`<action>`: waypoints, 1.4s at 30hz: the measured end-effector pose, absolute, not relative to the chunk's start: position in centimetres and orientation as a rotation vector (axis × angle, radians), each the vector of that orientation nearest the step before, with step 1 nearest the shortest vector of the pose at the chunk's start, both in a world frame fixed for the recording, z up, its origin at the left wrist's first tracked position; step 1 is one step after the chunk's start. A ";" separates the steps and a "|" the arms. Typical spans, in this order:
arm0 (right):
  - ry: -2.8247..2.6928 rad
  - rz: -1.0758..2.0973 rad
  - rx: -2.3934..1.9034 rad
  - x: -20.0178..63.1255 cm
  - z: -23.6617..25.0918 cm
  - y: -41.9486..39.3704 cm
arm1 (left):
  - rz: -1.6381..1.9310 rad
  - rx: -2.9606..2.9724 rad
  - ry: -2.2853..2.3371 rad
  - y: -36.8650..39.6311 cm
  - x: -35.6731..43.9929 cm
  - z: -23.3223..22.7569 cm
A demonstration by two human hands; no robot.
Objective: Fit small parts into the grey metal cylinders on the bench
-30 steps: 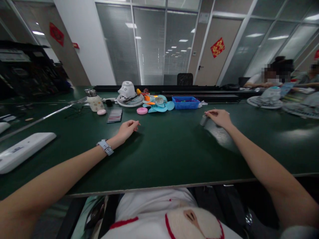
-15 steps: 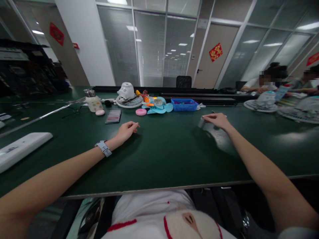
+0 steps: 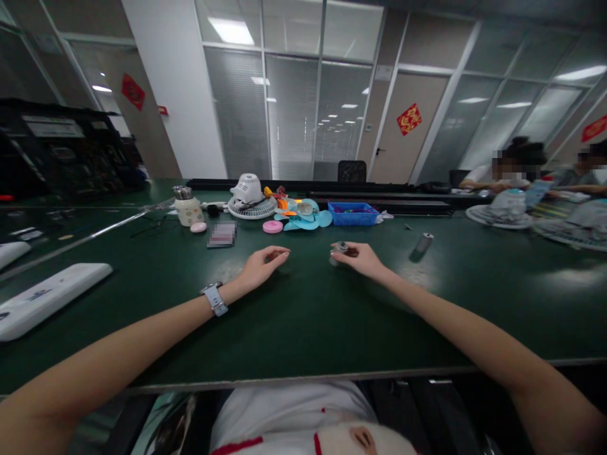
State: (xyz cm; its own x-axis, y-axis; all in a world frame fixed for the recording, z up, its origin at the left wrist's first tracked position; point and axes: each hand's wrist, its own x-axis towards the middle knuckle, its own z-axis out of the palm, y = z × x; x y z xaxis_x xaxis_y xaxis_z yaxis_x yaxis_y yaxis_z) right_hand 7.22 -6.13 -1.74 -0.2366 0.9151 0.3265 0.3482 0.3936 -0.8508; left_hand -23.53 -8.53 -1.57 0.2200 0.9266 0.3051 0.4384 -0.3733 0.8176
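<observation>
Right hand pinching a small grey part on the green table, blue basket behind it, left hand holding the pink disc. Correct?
Not quite. In the head view the left hand is empty, resting on the green table; the pink disc lies untouched farther back. The rest holds.

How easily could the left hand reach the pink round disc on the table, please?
Probably easily: the left hand lies on bare green table, and nothing stands between it and the pink disc just beyond.

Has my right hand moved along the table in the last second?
Yes. The right hand slid left toward the left hand, now in front of the blue basket, fingers around a small metal part.
</observation>
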 end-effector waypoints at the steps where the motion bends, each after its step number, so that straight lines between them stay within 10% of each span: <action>1: -1.844 0.827 -1.062 5.2 -1.8 -6.8 | 1.053 1.976 1.243 -8.9 -23.1 -1.4; 29: -2.057 0.800 -0.947 -0.6 -2.5 -10.6 | 0.951 2.314 1.358 -8.6 -23.9 -1.8; 42: -1.325 0.007 -1.841 20.5 -2.7 -0.2 | 1.029 1.999 1.510 -8.3 -24.1 -2.3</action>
State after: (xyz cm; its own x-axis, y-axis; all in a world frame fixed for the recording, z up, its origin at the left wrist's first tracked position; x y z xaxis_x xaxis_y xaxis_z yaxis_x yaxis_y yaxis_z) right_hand 20.51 -0.23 -2.68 0.4395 0.7810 0.4437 0.7761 -0.0815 -0.6253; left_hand -24.14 -8.32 -2.33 0.1318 0.9445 0.3008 0.6260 -0.3146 0.7136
